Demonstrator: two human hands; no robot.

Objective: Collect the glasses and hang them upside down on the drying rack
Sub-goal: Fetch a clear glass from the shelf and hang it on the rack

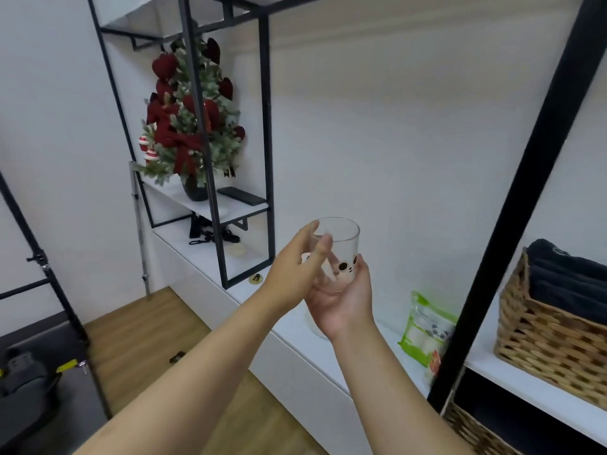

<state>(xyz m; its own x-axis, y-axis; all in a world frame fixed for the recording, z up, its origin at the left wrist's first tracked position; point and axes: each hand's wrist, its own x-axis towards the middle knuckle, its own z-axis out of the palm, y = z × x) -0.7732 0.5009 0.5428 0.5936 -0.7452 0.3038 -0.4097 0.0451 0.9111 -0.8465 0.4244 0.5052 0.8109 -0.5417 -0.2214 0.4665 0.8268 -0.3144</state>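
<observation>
A clear glass printed with a small cat face is held upright in front of me, above the white ledge. My left hand grips its left side, thumb across the front of the wall. My right hand cups the base from below, fingers curled up round the bottom. Both hands hold the same glass. No drying rack shows in this view.
A black metal shelf frame at the left holds a decorated small tree. A thick black post crosses at the right, beside a wicker basket of dark towels. A green packet leans on the ledge. Wooden floor lies below.
</observation>
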